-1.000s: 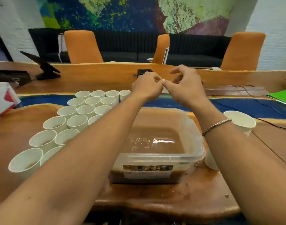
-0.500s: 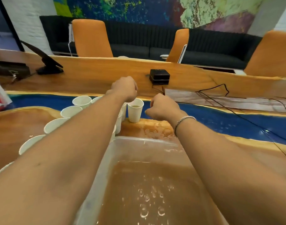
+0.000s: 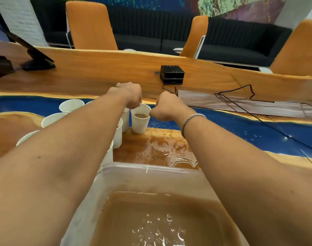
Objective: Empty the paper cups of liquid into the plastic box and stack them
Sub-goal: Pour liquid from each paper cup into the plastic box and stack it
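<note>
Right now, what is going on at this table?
A person reaches over the plastic box, which holds brown liquid. The left hand and the right hand appear to pinch the rim of one paper cup from opposite sides; it stands upright on the table with brown liquid inside. Other white cups stand to its left, and spilled liquid lies between cup and box.

Single head-worn view; faces forward and down; plastic box (image 3: 146, 168) nearest at bottom; sofa (image 3: 222, 41) farthest at top.
</note>
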Action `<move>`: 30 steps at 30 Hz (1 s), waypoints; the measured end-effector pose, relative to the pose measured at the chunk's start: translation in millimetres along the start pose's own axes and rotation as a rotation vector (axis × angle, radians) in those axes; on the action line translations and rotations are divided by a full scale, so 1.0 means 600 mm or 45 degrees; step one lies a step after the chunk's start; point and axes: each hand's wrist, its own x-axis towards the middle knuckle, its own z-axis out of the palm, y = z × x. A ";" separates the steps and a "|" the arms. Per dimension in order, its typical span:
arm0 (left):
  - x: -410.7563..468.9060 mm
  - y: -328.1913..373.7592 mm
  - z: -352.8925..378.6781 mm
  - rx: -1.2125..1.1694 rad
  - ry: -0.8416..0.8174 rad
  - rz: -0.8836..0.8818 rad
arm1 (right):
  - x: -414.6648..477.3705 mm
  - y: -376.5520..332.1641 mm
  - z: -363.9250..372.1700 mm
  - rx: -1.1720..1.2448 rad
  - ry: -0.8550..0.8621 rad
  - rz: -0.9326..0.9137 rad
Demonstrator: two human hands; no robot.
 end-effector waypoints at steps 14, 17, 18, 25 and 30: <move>-0.155 0.092 -0.157 -0.327 0.161 0.258 | -0.164 0.032 -0.079 0.725 -0.027 0.052; -0.211 0.126 -0.195 -0.352 0.222 0.334 | -0.225 0.032 -0.099 0.968 0.073 0.027; -0.227 0.135 -0.207 -0.373 0.242 0.340 | -0.244 0.031 -0.106 1.036 0.110 0.020; -0.344 0.180 -0.257 -0.555 0.323 0.402 | -0.362 0.029 -0.137 1.179 0.344 -0.085; -0.427 0.174 -0.204 -0.998 0.457 0.362 | -0.438 0.042 -0.122 1.185 0.396 -0.125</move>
